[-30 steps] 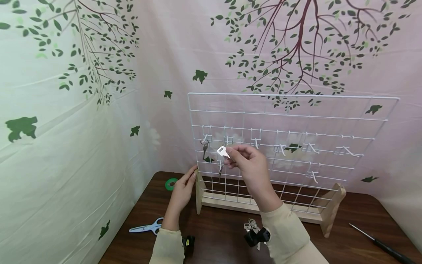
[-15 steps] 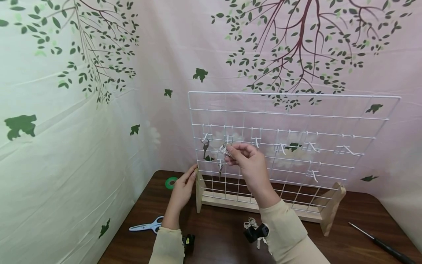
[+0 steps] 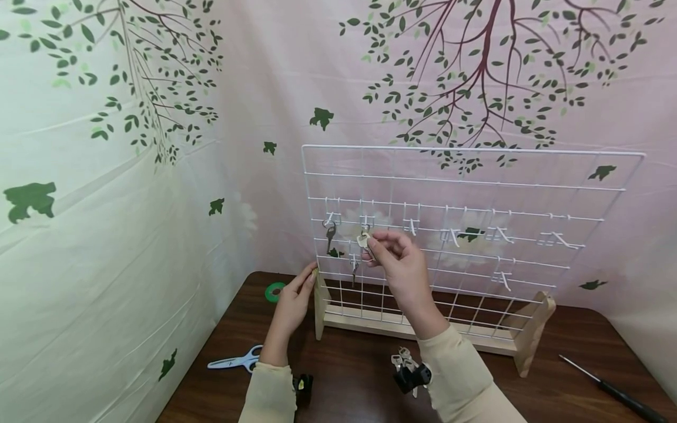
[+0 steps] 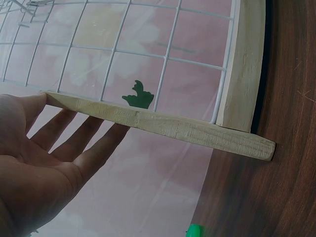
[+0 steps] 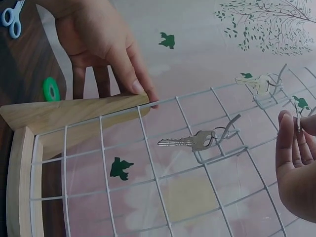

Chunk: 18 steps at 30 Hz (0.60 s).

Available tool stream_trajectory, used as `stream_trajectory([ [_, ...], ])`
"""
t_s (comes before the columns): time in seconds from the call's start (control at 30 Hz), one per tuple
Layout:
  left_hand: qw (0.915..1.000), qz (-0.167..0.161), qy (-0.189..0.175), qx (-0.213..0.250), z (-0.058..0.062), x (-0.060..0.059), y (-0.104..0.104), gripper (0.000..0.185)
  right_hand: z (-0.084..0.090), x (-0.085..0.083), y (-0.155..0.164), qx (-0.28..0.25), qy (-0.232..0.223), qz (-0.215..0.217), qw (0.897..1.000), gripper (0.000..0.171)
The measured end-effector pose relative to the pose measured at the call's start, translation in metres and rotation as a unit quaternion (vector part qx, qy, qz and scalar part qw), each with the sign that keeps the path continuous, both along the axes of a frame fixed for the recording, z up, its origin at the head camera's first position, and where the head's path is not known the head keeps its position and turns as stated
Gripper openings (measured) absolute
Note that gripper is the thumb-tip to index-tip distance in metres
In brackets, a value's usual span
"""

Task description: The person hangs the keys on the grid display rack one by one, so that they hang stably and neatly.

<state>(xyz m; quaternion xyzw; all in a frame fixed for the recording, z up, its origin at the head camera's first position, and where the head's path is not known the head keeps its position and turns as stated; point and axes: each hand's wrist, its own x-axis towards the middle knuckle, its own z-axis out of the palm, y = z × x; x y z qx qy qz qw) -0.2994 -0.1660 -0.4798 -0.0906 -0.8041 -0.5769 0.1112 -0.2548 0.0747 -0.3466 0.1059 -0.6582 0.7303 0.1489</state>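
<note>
Right hand: the right hand (image 3: 399,264) was raised in front of the wire rack (image 3: 529,176), thumb and forefinger pinching a silver key (image 3: 364,241)
Key position: it sat at the fingertips, just below the second hook (image 3: 367,222) from the left in the upper row, touching or nearly touching it; which one I could not tell
Key axis: the bow seemed to be uppermost, toward the hook, with the blade running down and slightly right behind the fingers; the long axis was near upright
Deciding relation: the hook lay directly above the key bow, so what gap remained looked short and vertical; the right hand was by far the nearer one
Left hand: the left hand (image 3: 294,299) had straight, relaxed fingers laid flat against the wooden foot (image 4: 163,123) at the rack's left end, gripping nothing
Already hung: one key (image 3: 329,234) on the leftmost hook, another key (image 5: 190,140) on a lower hook
Worktop: the worktop (image 3: 359,376) carried scissors (image 3: 235,361), a green tape roll (image 3: 274,292), a screwdriver (image 3: 613,390) and spare keys (image 3: 402,358)
</note>
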Motion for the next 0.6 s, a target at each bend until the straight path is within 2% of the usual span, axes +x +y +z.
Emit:
stream_trajectory([
  [0.23, 1.0000, 0.006, -0.002, -0.005, 0.000, 0.001, 0.000, 0.046, -0.004, 0.003, 0.004, 0.015, -0.005, -0.006, 1.000, 0.022],
  [0.4, 1.0000, 0.005, -0.003, -0.008, -0.002, 0.001, 0.000, 0.045, -0.008, 0.010, 0.011, 0.044, -0.017, 0.000, 0.999, 0.026],
  [0.6, 0.9999, 0.001, 0.001, -0.012, -0.002, 0.000, 0.000, 0.048, -0.006, 0.032, 0.024, 0.068, -0.026, 0.002, 0.997, 0.028],
])
